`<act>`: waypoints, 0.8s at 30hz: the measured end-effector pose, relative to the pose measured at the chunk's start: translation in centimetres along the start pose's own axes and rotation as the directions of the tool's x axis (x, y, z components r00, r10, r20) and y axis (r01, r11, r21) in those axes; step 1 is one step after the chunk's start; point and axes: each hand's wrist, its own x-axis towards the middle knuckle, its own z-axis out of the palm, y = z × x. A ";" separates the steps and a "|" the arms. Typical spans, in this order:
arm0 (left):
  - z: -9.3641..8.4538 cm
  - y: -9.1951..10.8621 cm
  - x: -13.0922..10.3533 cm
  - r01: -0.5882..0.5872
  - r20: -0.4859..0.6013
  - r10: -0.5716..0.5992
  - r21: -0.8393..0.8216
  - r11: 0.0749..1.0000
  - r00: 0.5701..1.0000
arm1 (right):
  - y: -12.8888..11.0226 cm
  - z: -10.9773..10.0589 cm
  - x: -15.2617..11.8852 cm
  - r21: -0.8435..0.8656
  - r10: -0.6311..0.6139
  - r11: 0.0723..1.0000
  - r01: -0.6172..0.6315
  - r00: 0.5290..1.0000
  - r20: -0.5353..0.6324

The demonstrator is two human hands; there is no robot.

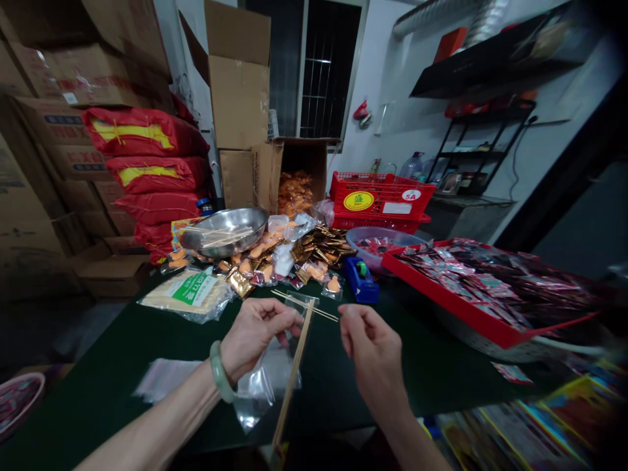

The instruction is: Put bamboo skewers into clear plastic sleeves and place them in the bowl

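Note:
My left hand [260,333], with a green bangle [222,371] at the wrist, is closed in a pinch at the edge of a narrow clear plastic bag [305,340]. A long wooden stick or pair of sticks [293,376] runs along that bag towards me. My right hand [371,350] hovers to the right with fingers curled together; what they hold, if anything, is hidden. Between the hands, thin wooden skewers [325,314] lie crosswise beyond the bag. More clear bags [258,391] lie under my left hand, and a flat stack of bags [167,378] is farther left.
Behind stand a packet of skewers [189,294], a steel bowl [235,243], a heap of orange and gold packets [294,255] and a blue tape dispenser [362,280]. A red tray [505,337] of small packets fills the right. Red baskets [380,196] and cartons [240,98] stand farther back.

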 end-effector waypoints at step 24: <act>-13.6 -1.2 -1.1 -0.004 -0.496 -0.035 -0.078 0.997 0.868 | 0.4 20.7 18.7 0.164 -0.106 0.983 0.079 0.981 0.163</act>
